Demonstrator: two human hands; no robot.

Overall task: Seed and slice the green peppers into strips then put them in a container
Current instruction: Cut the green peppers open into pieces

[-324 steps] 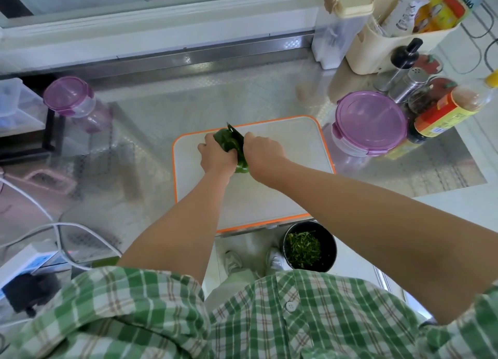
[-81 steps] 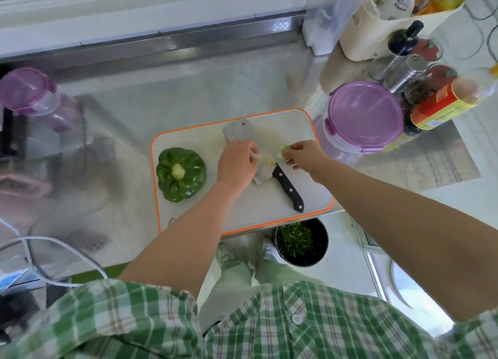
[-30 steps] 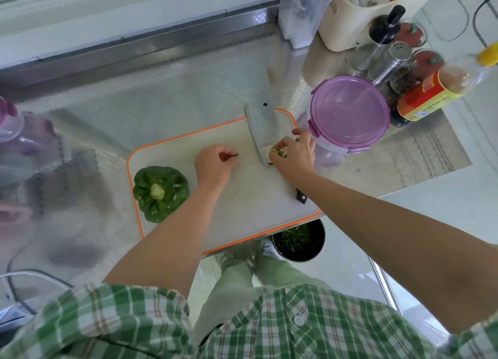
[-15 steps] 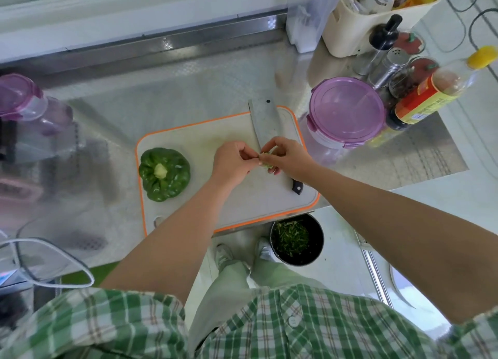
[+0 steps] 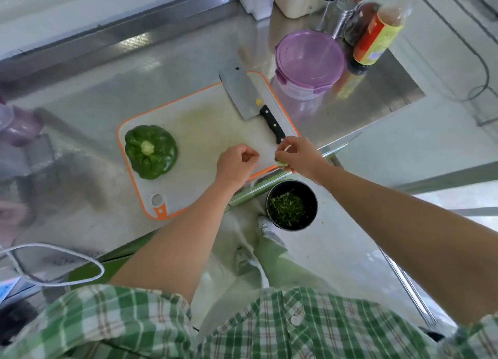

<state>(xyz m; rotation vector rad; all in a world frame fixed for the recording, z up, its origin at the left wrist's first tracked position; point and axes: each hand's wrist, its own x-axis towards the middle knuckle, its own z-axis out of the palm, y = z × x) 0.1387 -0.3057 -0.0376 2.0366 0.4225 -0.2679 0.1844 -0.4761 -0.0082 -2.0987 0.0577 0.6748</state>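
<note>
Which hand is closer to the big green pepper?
Left. The left hand is over the board right of the green pepper, not touching. The right hand is farther right at the board's edge, pinching a pale scrap.

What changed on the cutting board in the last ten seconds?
The green pepper was let go, now at the left end of the board; the knife was laid down on the right. The right hand took a pale scrap and carried it to the near edge. The purple-lidded container stayed put.
</note>
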